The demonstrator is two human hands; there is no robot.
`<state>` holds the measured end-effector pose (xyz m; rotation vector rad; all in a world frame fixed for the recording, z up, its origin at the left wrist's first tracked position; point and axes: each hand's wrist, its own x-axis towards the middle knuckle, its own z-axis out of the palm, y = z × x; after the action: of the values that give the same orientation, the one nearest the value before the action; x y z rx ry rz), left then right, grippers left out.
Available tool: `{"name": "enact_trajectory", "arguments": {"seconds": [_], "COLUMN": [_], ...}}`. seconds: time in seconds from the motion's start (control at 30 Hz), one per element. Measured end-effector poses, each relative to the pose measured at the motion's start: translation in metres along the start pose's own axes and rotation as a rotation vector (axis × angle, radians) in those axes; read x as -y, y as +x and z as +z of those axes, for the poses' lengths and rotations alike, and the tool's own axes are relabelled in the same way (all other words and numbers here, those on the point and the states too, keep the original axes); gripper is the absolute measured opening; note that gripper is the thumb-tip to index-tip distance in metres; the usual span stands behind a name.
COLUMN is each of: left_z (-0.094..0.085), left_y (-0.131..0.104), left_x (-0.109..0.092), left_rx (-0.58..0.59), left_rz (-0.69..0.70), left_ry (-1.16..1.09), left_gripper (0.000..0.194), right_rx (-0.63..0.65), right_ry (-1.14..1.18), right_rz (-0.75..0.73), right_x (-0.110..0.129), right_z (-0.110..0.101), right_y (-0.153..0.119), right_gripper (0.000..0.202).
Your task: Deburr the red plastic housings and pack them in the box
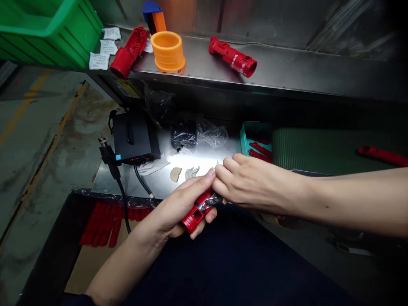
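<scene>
In the lower middle of the head view, my left hand [181, 204] is wrapped round a red plastic tubular part [193, 219], its open end pointing down and left. My right hand [237, 178] is closed on a small pair of pliers [212, 200], most of which its fingers cover. The metal jaws rest against the side of the red part. Both hands meet over the part, my left thumb touching the right fingers. Just beyond them, a beige rounded piece [175, 174] and a crumpled scrap [192, 172] lie on the metal bench [105, 178].
On the upper shelf stand an orange ring [168, 52], two red housings [234, 57] and a green crate [60, 36]. A black box [131, 134] with a cable sits at left. A teal tray [245, 142] of red pieces adjoins a green ribbed belt [312, 148]. A bin below holds red parts [102, 223].
</scene>
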<state>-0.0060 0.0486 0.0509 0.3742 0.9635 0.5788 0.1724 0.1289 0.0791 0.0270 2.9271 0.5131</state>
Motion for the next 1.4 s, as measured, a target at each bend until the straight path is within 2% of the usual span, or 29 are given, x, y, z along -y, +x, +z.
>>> {"name": "enact_trajectory", "arguments": {"seconds": [0.2, 0.47, 0.9, 1.07, 1.23, 1.4], "left_z": [0.002, -0.005, -0.011, -0.013, -0.019, -0.021], "left_y": [0.001, -0.001, -0.004, -0.006, -0.005, -0.003], "left_x": [0.002, 0.009, 0.009, 0.008, 0.01, 0.01], "left_rx": [-0.026, 0.027, 0.072, 0.101, 0.133, 0.181], "left_rz": [0.006, 0.06, 0.014, 0.109, 0.187, 0.215], "left_ry": [-0.01, -0.032, 0.007, -0.001, -0.039, -0.018], "left_gripper": [0.039, 0.038, 0.05, 0.058, 0.064, 0.068], "right_rx": [0.028, 0.003, -0.194, -0.343, -0.32, -0.348], "right_ry": [-0.066, -0.091, -0.052, -0.049, -0.084, -0.09], "right_rz": [-0.016, -0.029, -0.071, -0.04, 0.024, 0.09], "right_x": [0.005, 0.008, -0.002, -0.014, -0.02, -0.015], "right_z": [0.005, 0.005, 0.008, 0.002, 0.0, 0.0], "right_y": [0.004, 0.008, 0.006, -0.002, -0.014, -0.02], "right_gripper": [0.011, 0.013, 0.016, 0.022, 0.026, 0.026]}}
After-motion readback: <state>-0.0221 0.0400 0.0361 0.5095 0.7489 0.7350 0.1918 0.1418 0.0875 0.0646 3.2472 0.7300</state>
